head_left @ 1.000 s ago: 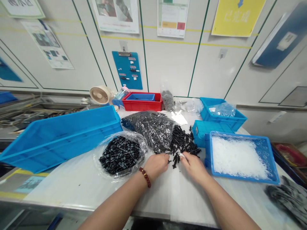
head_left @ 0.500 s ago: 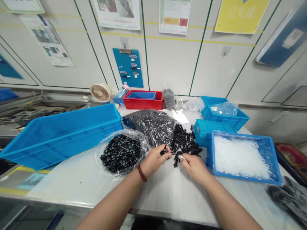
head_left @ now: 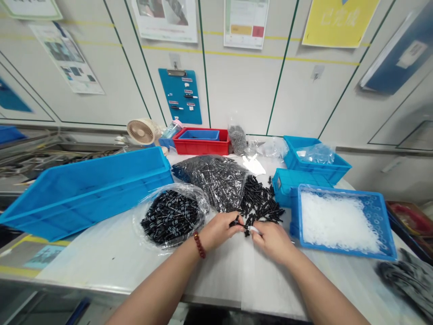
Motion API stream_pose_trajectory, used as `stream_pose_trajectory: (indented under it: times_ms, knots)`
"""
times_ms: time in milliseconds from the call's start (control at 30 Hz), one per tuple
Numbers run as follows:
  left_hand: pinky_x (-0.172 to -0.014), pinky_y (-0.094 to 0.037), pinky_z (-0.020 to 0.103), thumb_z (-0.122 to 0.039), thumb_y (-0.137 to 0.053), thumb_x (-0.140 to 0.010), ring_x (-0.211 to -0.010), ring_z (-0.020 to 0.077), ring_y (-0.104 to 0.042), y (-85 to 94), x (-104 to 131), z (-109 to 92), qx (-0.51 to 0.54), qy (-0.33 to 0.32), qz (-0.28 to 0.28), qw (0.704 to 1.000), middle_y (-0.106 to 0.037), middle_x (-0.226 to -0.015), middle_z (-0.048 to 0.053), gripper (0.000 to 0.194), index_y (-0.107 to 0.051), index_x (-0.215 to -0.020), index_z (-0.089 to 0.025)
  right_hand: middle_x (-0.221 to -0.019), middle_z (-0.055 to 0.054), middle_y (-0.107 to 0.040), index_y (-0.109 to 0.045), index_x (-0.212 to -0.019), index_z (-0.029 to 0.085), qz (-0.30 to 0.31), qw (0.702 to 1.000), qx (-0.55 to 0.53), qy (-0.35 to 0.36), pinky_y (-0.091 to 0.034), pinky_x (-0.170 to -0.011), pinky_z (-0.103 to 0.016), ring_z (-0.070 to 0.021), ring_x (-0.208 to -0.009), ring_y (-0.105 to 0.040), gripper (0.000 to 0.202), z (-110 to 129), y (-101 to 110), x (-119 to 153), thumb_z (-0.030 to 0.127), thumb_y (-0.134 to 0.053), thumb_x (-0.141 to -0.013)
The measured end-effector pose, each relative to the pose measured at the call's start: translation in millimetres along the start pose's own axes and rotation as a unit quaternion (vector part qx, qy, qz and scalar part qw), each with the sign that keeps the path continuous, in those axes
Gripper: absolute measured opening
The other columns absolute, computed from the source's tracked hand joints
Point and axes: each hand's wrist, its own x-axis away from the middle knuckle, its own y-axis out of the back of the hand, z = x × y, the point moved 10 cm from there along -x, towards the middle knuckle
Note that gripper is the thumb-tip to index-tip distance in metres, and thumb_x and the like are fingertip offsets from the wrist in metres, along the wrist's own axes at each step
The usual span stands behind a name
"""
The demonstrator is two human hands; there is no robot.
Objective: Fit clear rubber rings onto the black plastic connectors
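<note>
My left hand [head_left: 223, 229] is closed on a small black part [head_left: 236, 221], near the loose pile. My right hand [head_left: 271, 239] pinches a small white item [head_left: 254, 229], its tip against the black part. Just beyond both hands lies a loose pile of black parts [head_left: 259, 198]. A clear bag of black parts [head_left: 216, 178] slumps behind it. To the left, an open clear bag [head_left: 171, 216] holds black parts with pale rings. At the right is a blue bin [head_left: 341, 254] with many small white rings [head_left: 334, 221].
A long blue bin [head_left: 91, 189] stands at the left. At the back are a red bin [head_left: 203, 146], a fan [head_left: 141, 131], and a bag of grey parts [head_left: 237, 139]. Blue bins [head_left: 301, 178] stand back right. Dark cloth [head_left: 402, 277] lies at the right edge.
Both hands have moved slightly toward me. The white item and the black part have come together between them.
</note>
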Motion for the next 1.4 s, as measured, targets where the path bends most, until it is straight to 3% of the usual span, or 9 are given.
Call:
stream_pose_trajectory:
  times_ms: [200,467,700,1033,1400]
  knots:
    - [-0.065,-0.043,0.020,-0.020,-0.059,-0.080,-0.067,0.0124,-0.058,-10.1,0,-3,-0.035,-0.032,0.009,0.999,-0.063,-0.073,-0.002,0.003,-0.060,-0.082,-0.018,-0.071,-0.001,-0.062,-0.060,-0.074,0.019,0.010,0.999,-0.033,0.021,-0.018,-0.054,-0.024,-0.0114,-0.062,-0.048,0.024,5,-6,-1,0.029,-0.041,-0.085]
    - [-0.066,-0.045,0.020,-0.020,-0.054,-0.083,-0.060,0.0108,-0.058,-14.2,1,-2,-0.035,-0.046,0.016,0.998,-0.065,-0.073,-0.002,0.009,-0.060,-0.089,-0.018,-0.065,-0.001,-0.061,-0.061,-0.068,0.020,0.012,0.999,-0.034,-0.029,-0.016,-0.052,-0.024,-0.0111,-0.057,-0.045,0.030,-1,-5,0,0.037,-0.042,-0.085]
    - [-0.076,-0.045,0.021,-0.019,-0.054,-0.083,-0.080,0.0139,-0.062,-11.1,0,-4,0.004,-0.068,0.015,0.998,-0.068,-0.086,0.002,0.012,-0.064,-0.087,-0.018,-0.071,-0.001,-0.060,-0.060,-0.078,0.019,0.013,0.997,-0.078,0.022,-0.020,-0.055,-0.022,-0.0112,-0.062,-0.048,0.023,4,-7,0,0.028,-0.040,-0.086]
    - [-0.063,-0.042,0.018,-0.017,-0.053,-0.082,-0.057,0.0095,-0.054,-4.8,-1,-6,0.023,-0.022,0.023,0.999,-0.064,-0.067,-0.002,0.012,-0.064,-0.079,-0.017,-0.071,-0.002,-0.061,-0.059,-0.074,0.018,0.005,0.999,-0.044,0.012,-0.019,-0.054,-0.023,-0.0113,-0.061,-0.047,0.022,4,-3,-1,0.027,-0.041,-0.085]
    - [-0.061,-0.044,0.019,-0.017,-0.051,-0.081,-0.053,0.0093,-0.054,-7.0,0,-4,0.039,-0.021,0.019,0.999,-0.063,-0.066,-0.002,0.012,-0.064,-0.080,-0.017,-0.071,-0.002,-0.064,-0.062,-0.071,0.020,-0.003,1.000,-0.023,-0.020,-0.018,-0.053,-0.024,-0.0128,-0.064,-0.053,0.033,-1,-1,0,0.039,-0.041,-0.087]
